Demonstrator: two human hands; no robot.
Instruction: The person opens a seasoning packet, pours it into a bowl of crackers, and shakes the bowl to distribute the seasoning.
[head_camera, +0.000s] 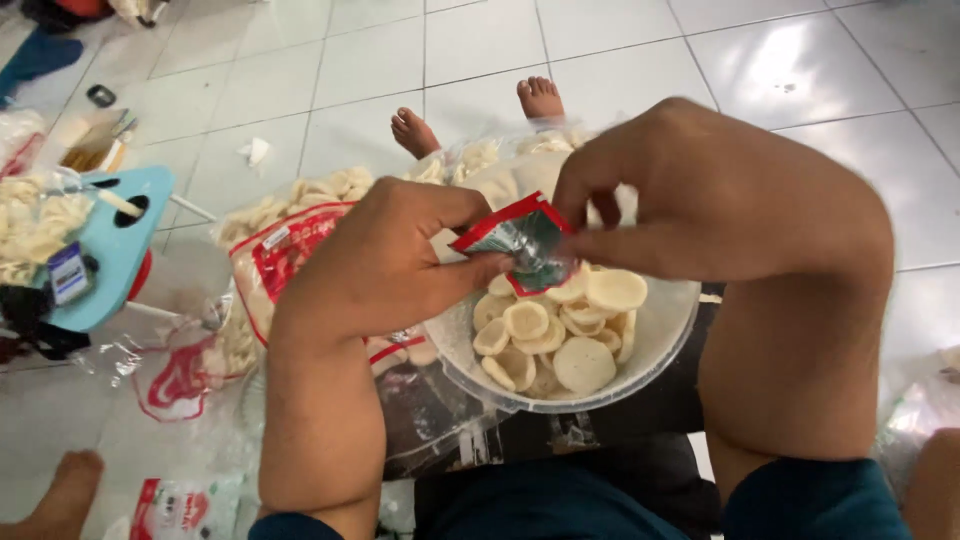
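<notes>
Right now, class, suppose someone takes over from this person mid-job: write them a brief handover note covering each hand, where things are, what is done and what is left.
Left hand: pinches the left edge of the small red and silver foil sachet.
Right hand: pinches the sachet's top right corner; both hold it above the bowl.
Clear round plastic bowl: on the lap, holding pale round crackers.
Clear red-printed bags of crackers: on the white tiled floor to the left.
Done: bowl filled with crackers.
Left: whether the sachet is open cannot be told; nothing visibly poured on the crackers yet.
</notes>
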